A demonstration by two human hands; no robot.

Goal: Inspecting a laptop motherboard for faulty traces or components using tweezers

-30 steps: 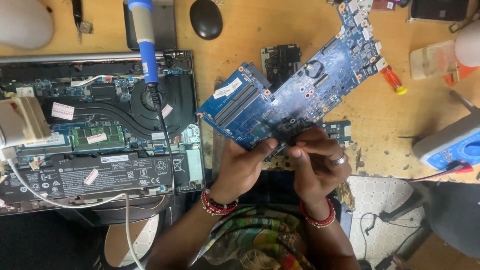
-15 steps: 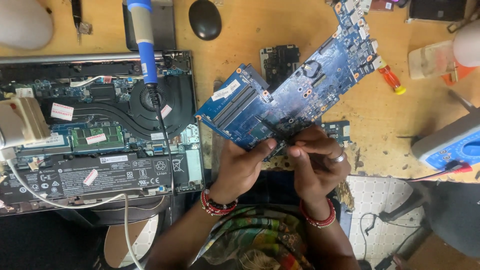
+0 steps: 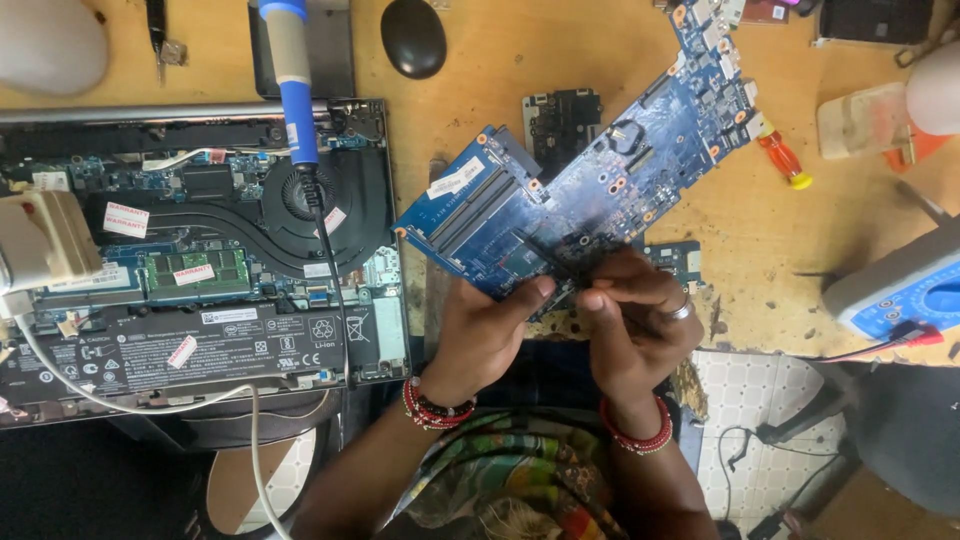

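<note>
A long blue circuit board (image 3: 590,170) is held up over the wooden bench, tilted from lower left to upper right. My left hand (image 3: 485,335) grips its lower edge with the thumb on top. My right hand (image 3: 630,320), a ring on one finger, pinches a thin dark tool (image 3: 548,258) whose tip rests on the board's lower part. Both wrists wear beaded bracelets.
An opened laptop (image 3: 200,260) with fan, battery and stickers lies at the left, a blue-handled soldering iron (image 3: 292,80) across it. A black mouse (image 3: 413,37), a small dark board (image 3: 562,118), a red screwdriver (image 3: 785,160) and a blue multimeter (image 3: 905,285) lie around.
The board and both hands have stayed almost in place; only a slight shift of the board is seen.
</note>
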